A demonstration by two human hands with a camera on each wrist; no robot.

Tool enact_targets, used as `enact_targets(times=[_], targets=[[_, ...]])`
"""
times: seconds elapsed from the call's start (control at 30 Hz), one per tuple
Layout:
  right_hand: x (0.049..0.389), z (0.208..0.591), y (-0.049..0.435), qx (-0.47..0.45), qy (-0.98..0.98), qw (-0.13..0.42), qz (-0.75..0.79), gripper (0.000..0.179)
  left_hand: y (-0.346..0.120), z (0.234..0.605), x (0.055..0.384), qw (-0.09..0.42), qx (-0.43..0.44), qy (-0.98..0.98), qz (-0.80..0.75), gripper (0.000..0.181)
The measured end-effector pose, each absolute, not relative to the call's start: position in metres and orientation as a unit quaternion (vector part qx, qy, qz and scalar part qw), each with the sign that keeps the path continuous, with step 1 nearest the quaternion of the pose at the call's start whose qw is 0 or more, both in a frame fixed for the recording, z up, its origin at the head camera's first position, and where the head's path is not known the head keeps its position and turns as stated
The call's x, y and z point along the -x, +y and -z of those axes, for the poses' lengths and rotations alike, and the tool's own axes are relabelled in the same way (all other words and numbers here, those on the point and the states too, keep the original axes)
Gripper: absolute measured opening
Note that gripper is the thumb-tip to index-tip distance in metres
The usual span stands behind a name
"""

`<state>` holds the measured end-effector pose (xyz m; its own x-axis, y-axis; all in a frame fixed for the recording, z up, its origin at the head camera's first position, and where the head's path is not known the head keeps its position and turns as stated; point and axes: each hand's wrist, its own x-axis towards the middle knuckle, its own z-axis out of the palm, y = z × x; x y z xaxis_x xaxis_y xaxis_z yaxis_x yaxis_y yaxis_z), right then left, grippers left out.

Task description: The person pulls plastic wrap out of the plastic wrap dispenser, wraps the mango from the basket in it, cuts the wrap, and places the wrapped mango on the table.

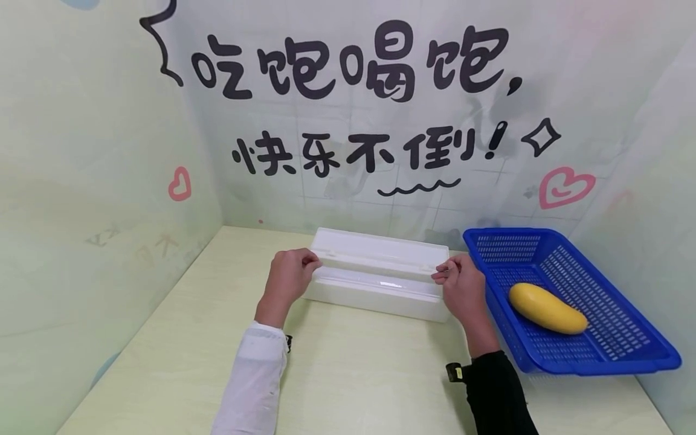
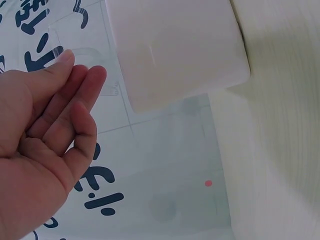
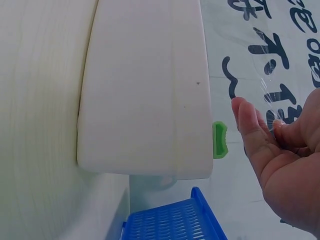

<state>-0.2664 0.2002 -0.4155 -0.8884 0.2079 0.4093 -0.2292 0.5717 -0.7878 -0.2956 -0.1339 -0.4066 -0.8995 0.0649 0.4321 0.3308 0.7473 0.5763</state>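
Observation:
A long white cling film dispenser [image 1: 375, 300] stands on the table with its lid [image 1: 380, 244] raised at the back. At its left end my left hand [image 1: 290, 275] pinches the edge of clear cling film [image 2: 85, 52] between thumb and fingers. By the right end, my right hand [image 1: 464, 287] pinches the film too; the right wrist view has the cling film [image 3: 271, 90] drawn into creases at the thumb. A green slide cutter [image 3: 219, 140] sticks out from the box's edge. The film is transparent, so its full extent is hard to make out.
To the right, a blue plastic basket [image 1: 636, 302] holds a yellow oblong fruit or vegetable [image 1: 546, 308]. Behind the pale table [image 1: 370, 374] hangs a printed backdrop [image 1: 348, 199], and similar sheets [image 1: 98, 241] close off both sides.

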Motion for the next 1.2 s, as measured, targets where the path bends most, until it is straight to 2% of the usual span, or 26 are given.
enact_targets(times=[0.3,0.47,0.7,1.2], targets=[[0.262,0.412,0.207,-0.023,-0.844,0.233,-0.482,0.019,-0.133,0.406,0.295,0.246,0.110,-0.902,0.338,0.011],[0.262,0.413,0.209,-0.037,-0.858,0.237,-0.454,0.028,-0.134,0.405,0.294,0.259,0.118,-0.894,0.345,0.011],[0.263,0.410,0.208,-0.033,-0.855,0.264,-0.446,0.008,-0.133,0.401,0.293,0.271,0.124,-0.887,0.353,0.013],[0.263,0.406,0.207,-0.043,-0.822,0.316,-0.472,0.011,-0.132,0.394,0.290,0.300,0.123,-0.871,0.369,0.014]])
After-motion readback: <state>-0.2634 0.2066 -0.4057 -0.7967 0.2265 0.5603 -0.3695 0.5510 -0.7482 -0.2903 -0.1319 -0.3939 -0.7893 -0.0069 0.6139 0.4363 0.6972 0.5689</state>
